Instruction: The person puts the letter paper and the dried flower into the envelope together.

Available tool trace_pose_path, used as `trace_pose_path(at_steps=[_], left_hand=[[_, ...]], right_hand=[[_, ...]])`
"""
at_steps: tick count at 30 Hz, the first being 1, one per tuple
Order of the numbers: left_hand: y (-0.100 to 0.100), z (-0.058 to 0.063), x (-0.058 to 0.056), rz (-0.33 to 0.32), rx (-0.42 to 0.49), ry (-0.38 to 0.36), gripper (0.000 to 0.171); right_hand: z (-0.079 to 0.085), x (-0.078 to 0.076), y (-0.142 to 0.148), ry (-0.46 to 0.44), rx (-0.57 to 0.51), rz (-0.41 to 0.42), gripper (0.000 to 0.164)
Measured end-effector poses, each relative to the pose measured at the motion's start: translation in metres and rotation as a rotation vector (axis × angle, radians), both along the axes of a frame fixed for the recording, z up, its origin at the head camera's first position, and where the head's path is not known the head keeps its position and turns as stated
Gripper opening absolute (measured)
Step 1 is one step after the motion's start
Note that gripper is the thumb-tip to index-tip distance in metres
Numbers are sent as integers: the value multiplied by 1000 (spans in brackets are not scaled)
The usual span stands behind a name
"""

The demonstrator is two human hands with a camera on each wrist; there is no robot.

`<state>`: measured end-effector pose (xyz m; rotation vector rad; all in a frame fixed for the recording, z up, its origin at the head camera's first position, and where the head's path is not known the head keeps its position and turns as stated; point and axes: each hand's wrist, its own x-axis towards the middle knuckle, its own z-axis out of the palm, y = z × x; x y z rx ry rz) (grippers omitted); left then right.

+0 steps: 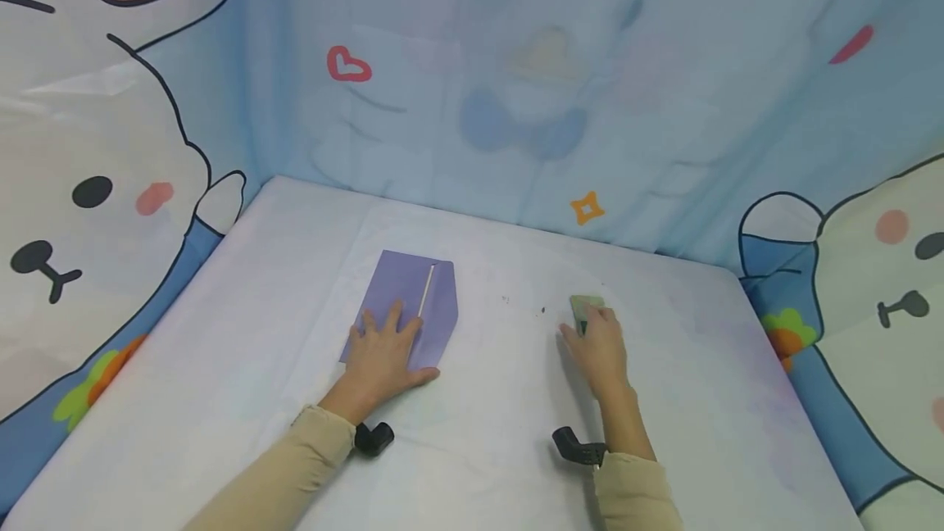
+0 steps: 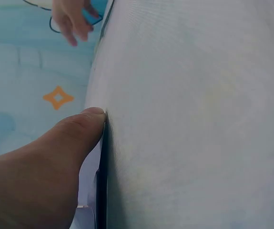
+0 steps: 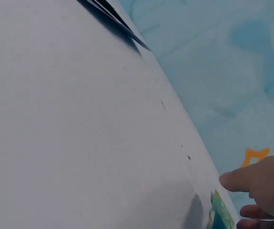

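A sheet of purple folded paper (image 1: pixel 401 281) lies left of centre on the table, a narrow white strip showing along its fold. My left hand (image 1: pixel 379 359) rests on it with fingers spread, the thumb near its lower right edge. In the left wrist view the thumb (image 2: pixel 82 129) presses at the paper's edge. To the right, my right hand (image 1: pixel 601 351) is over a small green piece (image 1: pixel 586 301) with a dark patch. The right wrist view shows this green and blue piece (image 3: pixel 220 214) just below the fingers, the thumb apart from it; its kind is unclear.
The white-covered table (image 1: pixel 501 433) carries a few dark specks (image 1: pixel 543 310) between the hands. A blue cartoon-printed curtain (image 1: pixel 472 105) stands behind it and along both sides. Black curved wrist mounts (image 1: pixel 578 447) stick out from the wrists.
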<state>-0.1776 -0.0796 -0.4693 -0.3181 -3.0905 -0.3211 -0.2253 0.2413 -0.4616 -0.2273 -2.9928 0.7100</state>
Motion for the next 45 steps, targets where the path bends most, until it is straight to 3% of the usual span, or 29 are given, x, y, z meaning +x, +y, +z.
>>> trace_pose_path(at_steps=[4,8,19,26,33,39,42,45], left_hand=[[-3,-3,1,1,5,-7,85],[-4,-5,2,4,-4,1,85],[0,-1,-4,8,-7,48,84],[-1,-2,-4,6,-15,37,84],[1,-5,-2,3,-6,30,83],[2,-6,-2,7,-16,43,83],[1,-6,-2,6,-12,47,82],[1,-6,-2,7,-7,51,82]], right_hand=[[-7,1,23,-87,37,-103,70],[-12,3,35,-167,78,-152,81],[-7,-1,36,-198,38,-215,81],[0,2,43,-203,-54,-213,61],[14,11,49,-120,-140,-127,43],[17,4,38,-55,-389,-117,43],[-13,-15,36,29,-572,-113,48],[-28,-28,22,56,-722,-76,55]])
